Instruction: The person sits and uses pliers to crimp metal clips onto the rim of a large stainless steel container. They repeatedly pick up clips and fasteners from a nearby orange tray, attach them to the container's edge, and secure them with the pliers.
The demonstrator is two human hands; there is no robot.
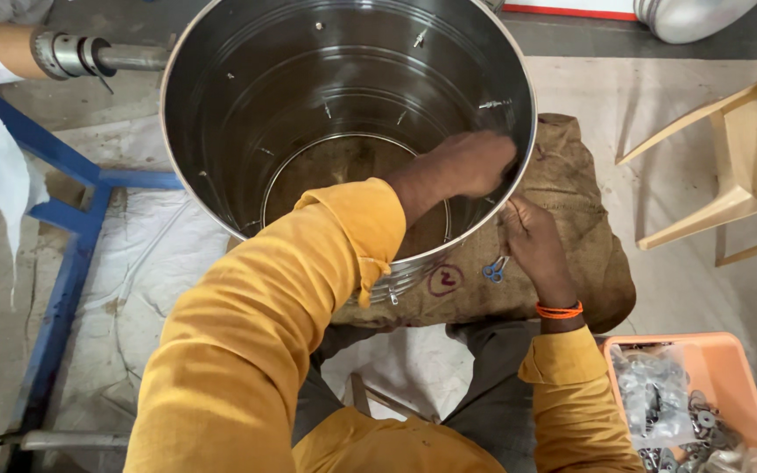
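Inside the big steel drum [247, 114], against its right-hand wall, the person's left hand [470, 162] is curled into a loose fist, pressed to the metal just below the rim; whether anything sits in that fist I cannot tell. The right hand [532, 241] is outside the same stretch of wall, fingers bent and pinched close to the rim, so the two hands face each other with the drum's skin between them (what the fingers pinch is too small to make out). The drum stands on a brown burlap sack [584, 241], with small screws poking through its inner wall. An orange band [559, 309] circles the right wrist. Near right, an orange tray [729, 368] holds metal washers and a clear bag. A blue steel frame [63, 263] runs along the left, and a pale wooden chair [738, 175] stands far right.
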